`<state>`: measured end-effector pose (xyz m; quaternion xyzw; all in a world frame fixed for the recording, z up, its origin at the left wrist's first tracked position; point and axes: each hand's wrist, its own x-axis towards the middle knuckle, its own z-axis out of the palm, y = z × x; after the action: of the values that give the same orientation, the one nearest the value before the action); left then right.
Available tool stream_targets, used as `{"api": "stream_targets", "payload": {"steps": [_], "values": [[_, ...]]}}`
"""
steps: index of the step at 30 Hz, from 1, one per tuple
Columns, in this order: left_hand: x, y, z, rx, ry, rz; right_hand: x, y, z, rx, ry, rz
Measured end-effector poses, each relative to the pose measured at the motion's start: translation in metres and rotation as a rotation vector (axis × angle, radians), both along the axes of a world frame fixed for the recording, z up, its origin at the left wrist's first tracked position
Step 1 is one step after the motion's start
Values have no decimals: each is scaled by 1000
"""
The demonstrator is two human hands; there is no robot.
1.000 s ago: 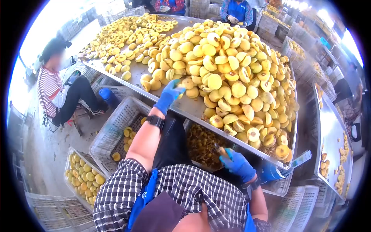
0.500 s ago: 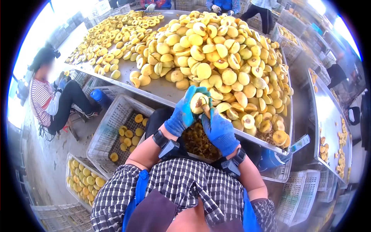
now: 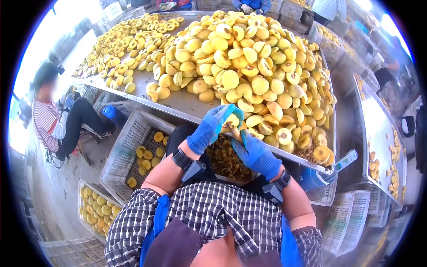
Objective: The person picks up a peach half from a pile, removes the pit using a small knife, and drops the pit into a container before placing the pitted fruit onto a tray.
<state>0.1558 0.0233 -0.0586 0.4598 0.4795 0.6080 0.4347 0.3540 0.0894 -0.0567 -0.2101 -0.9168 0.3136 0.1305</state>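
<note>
Our two gloved hands meet in front of the body, close together just off the near edge of the metal table [image 3: 178, 103]: the left hand [image 3: 211, 128] is curled around a yellow fruit half [image 3: 231, 122], and the right hand [image 3: 258, 154] grips a small tool [image 3: 237, 135] by what looks like a tan handle. That fruit half sits up among our left fingers, its darker middle exposed toward us, with the tool held at its lower side; the working end is too small and covered to make out, so we cannot tell how deep it reaches, or whether the hands touch each other. To work well here, we would cup the flesh firmly without squeezing, since a soft half could bruise or split, and spread the left fingers behind and around it, out of the tool's line. Short, turning strokes close to the dark centre should waste less flesh than one hard push, and a slip toward the left palm looks like the main risk. Working low seems sensible too, because the scraps [image 3: 226, 161] lie right below our hands. Beyond the hands rises the heap [image 3: 267, 84] of halves on the table, and to our left stands a grey crate [image 3: 121, 149] with several halves inside.
</note>
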Motion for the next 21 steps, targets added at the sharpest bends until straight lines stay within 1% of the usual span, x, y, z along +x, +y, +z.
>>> {"api": "stream_targets", "payload": {"steps": [1,2,3,4,5,6,7,8,9,12,13,14,16,19,20,21], "values": [[-2,2,-1,-14,-43,-54,2,5,6,-5,-66,21],[0,2,-3,-20,-171,-29,3,16,-18,-60,42,175],[7,1,1,-25,-298,-6,-8,20,-23,-112,152,325],[14,1,3,-31,-423,17,-2,17,-25,-315,144,237],[23,-1,-2,159,-170,111,3,13,-25,-526,161,133],[25,2,-9,161,-164,146,4,3,-7,-722,196,16],[26,4,-19,159,-158,184,-2,5,-24,-313,212,95],[27,5,-27,159,-152,221,-1,1,-21,-194,164,31],[26,7,-30,125,-381,170,-2,-6,-9,-79,110,-34],[17,7,-25,-92,-398,65,3,0,-3,-92,-3,-34],[18,7,-25,-97,-376,75,1,4,-20,-35,174,43],[19,7,-26,-95,-430,84,4,5,-27,-415,156,19],[23,9,-30,-85,-540,104,4,-2,-7,-1170,109,-25],[32,16,-44,98,-471,234,4,-7,0,-1332,118,-17],[34,15,-48,83,-490,243,5,-6,-2,-1456,116,9],[38,14,-39,69,-510,251,5,-1,-5,-1579,114,35]]}}
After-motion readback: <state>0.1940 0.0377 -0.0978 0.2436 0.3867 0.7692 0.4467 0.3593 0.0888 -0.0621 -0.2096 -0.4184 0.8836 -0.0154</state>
